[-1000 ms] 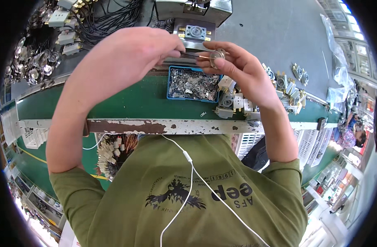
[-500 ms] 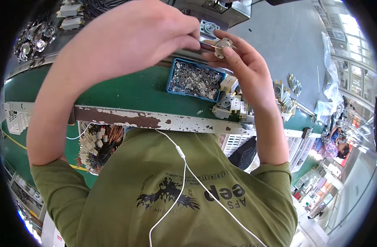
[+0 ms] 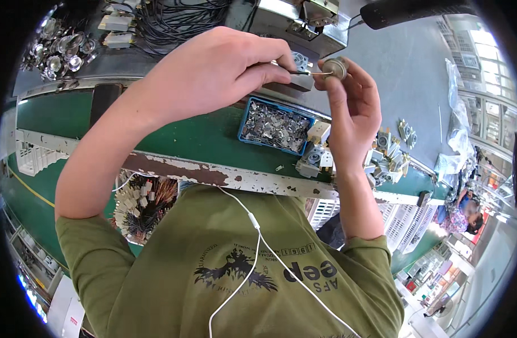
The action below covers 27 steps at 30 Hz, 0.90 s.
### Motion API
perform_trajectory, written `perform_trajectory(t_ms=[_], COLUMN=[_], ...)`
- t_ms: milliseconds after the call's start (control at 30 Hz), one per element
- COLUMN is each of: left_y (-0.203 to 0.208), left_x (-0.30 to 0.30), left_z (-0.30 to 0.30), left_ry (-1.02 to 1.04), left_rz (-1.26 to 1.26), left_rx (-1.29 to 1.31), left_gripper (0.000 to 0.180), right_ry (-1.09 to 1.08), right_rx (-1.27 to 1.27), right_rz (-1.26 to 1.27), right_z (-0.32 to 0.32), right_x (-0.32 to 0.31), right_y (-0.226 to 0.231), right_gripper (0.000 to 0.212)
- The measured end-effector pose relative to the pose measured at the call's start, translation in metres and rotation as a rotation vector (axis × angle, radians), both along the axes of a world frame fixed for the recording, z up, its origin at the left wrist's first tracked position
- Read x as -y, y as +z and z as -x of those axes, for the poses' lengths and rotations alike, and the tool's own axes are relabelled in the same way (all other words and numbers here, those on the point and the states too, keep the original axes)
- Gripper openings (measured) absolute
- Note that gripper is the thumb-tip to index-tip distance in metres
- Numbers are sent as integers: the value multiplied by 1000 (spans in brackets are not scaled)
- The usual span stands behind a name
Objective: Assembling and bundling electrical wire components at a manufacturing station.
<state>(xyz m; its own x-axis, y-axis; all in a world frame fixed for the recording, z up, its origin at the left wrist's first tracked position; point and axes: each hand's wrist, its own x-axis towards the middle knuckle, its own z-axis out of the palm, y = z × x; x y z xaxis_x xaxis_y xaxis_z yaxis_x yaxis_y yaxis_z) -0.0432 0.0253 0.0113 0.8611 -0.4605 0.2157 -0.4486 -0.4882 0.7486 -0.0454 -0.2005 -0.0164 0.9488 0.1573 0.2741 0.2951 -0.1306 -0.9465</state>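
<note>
My left hand is closed around thin metal tweezers, whose tip touches a small round metal part. My right hand holds that round part up between thumb and fingertips, above the bench. Just below both hands sits a blue tray filled with several small silvery metal clips. Whatever the tweezers carry at their tip is too small to tell.
A grey machine stands behind the hands. White and grey switch housings cluster right of the tray, more on the grey surface. Black wires and shiny discs lie at far left. The chipped bench edge runs across; another person sits at right.
Both hands stay joined at the tweezers and round part. The view has shifted, so they now appear further right, and the right hand has turned more upright.
</note>
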Motion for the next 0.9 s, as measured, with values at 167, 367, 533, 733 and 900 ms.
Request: perform_trajectory(t_ms=[167,367,533,733,900], left_y=[16,-7,-10,-9,-13], left_x=[-19,-2,-10,-7,-3], left_z=[0,8,10,11,14], left_ry=[-144,-59,-210,-104,-149], left_rz=[-315,87,-332,-309,-325], left_rx=[173,35,292,298,380], left_gripper=[14,15,12,20,19], right_ry=[314,368,804,502,565], right_rx=[405,-197,-382,-512,-405], right_rz=[814,-360,799,34,373], right_z=[-18,-19,-40,-11,-17], right_x=[15,-11,8,17,21], right_y=[39,18,53,20,27], right_gripper=[32,22,23,22,30])
